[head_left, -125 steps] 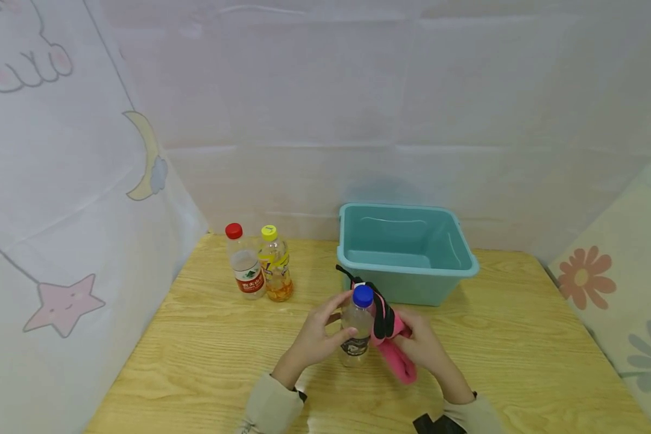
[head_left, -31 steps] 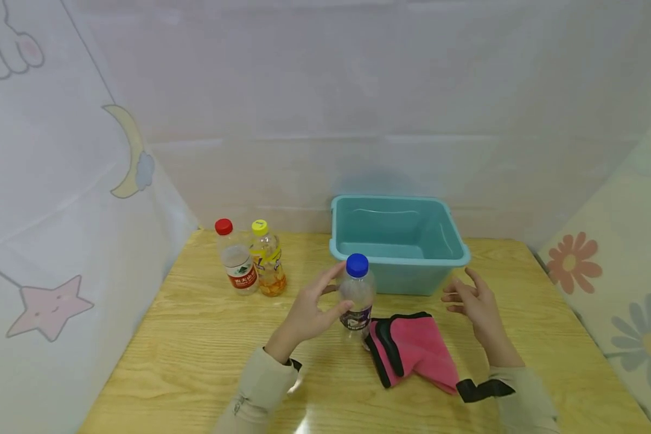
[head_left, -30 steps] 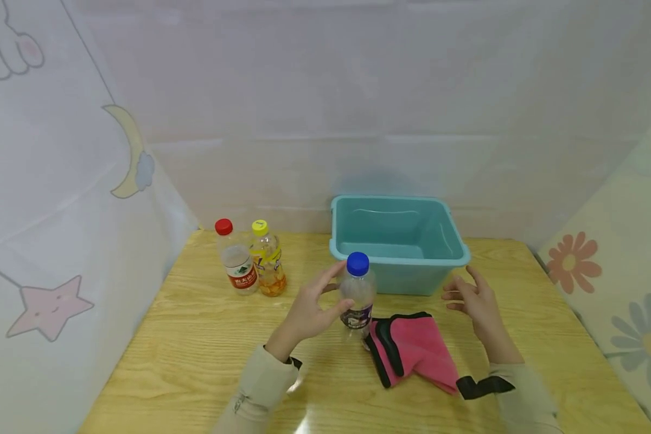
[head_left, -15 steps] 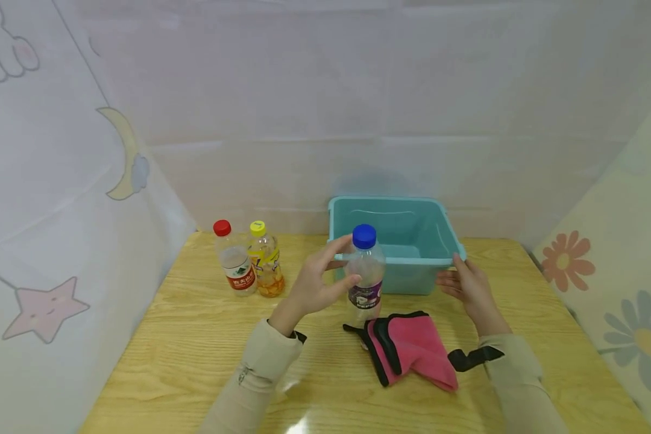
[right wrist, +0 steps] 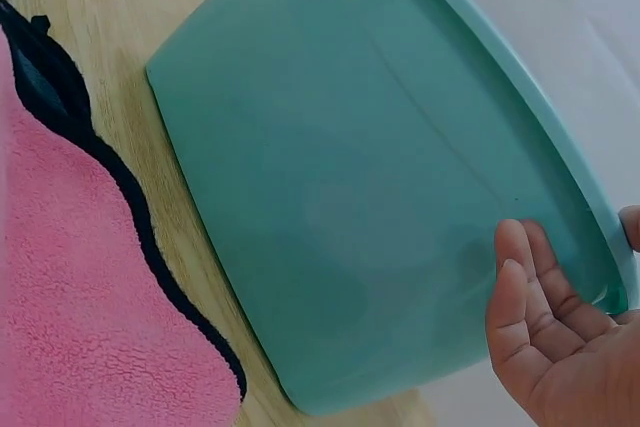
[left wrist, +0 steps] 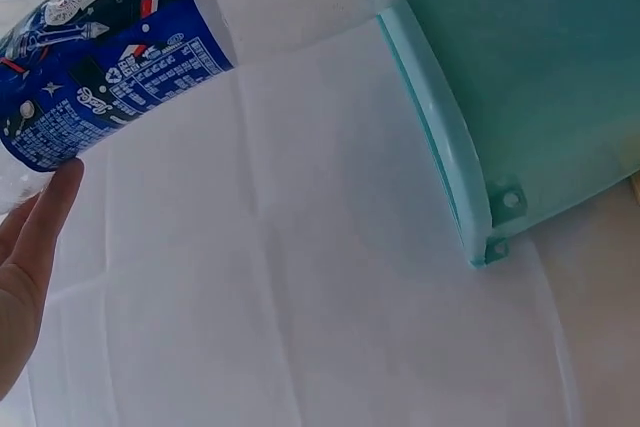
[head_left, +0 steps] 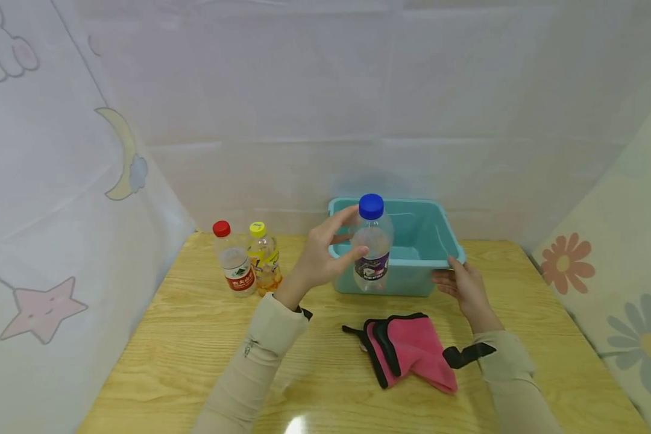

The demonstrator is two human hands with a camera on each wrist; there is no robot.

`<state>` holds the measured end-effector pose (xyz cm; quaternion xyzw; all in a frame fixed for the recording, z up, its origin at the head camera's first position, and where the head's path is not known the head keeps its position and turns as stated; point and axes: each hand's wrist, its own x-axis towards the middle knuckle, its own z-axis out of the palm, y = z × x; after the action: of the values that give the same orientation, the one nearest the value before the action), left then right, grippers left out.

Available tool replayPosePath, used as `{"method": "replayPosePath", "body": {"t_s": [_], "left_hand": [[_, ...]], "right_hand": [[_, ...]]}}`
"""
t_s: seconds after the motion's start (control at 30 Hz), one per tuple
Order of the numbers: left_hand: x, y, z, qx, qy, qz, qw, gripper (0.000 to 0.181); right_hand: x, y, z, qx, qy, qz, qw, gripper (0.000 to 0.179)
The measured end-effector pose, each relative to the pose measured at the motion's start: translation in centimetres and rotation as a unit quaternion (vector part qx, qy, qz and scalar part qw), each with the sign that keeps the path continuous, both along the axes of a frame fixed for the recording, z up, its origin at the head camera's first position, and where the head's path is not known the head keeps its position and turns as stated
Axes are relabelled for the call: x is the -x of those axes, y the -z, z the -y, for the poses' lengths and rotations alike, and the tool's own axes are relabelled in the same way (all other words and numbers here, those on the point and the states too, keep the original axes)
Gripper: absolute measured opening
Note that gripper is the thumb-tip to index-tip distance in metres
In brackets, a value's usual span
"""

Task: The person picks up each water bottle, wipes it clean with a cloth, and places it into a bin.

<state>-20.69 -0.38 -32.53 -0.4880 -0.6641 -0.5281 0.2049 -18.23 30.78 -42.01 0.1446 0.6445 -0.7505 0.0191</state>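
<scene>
A clear plastic bottle [head_left: 372,268] with a blue cap and a dark printed label is held upright by my left hand [head_left: 321,256], in the air before the teal plastic bin [head_left: 407,286]. The left wrist view shows the bottle's blue label [left wrist: 105,62] close up, with fingers [left wrist: 50,212] at one end of it. At the bin's front right corner, my right hand [head_left: 466,293] grips the rim, its thumb on top and its fingers below. In the right wrist view those fingers [right wrist: 545,297] lie along the bin's outer wall. The bin's visible inside holds nothing.
A folded pink cloth [head_left: 418,352] with black edging lies on the wooden table [head_left: 195,361] in front of the bin. To the left stand a red-capped bottle [head_left: 235,265] and a yellow-capped bottle [head_left: 264,259]. A white sheet [head_left: 282,90] hangs behind.
The pink cloth, earlier in my right hand, now lies on the table. My left hand has lifted the bottle up and toward the bin. My right hand has moved onto the bin's rim.
</scene>
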Motion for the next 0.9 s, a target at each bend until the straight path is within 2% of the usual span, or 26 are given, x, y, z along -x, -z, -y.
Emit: {"method": "replayPosePath", "body": {"t_s": [0.13, 0.33, 0.47, 0.7, 0.9], "left_hand": [[0.4, -0.8, -0.7, 0.004, -0.012, 0.013, 0.9998, 0.059], [1.0, -1.6, -2.2, 0.017, -0.022, 0.057, 0.998, 0.062], [1.6, -1.6, -3.6, 0.015, -0.024, 0.066, 0.9974, 0.061], [2.4, -1.3, -5.9, -0.007, -0.039, 0.091, 0.995, 0.065], [2.9, -1.3, -7.4, -0.004, -0.06, 0.1, 0.9931, 0.065]], "right_hand": [[0.0, 0.0, -0.2, -0.005, -0.001, -0.001, 1.0, 0.044], [0.2, 0.1, -0.1, -0.022, 0.004, -0.002, 0.9997, 0.047], [0.2, 0.2, 0.0, -0.032, 0.009, -0.006, 0.9994, 0.044], [0.0, 0.1, 0.1, -0.032, 0.016, -0.009, 0.9993, 0.027], [-0.2, 0.1, 0.5, -0.032, 0.019, -0.012, 0.9992, 0.028]]}}
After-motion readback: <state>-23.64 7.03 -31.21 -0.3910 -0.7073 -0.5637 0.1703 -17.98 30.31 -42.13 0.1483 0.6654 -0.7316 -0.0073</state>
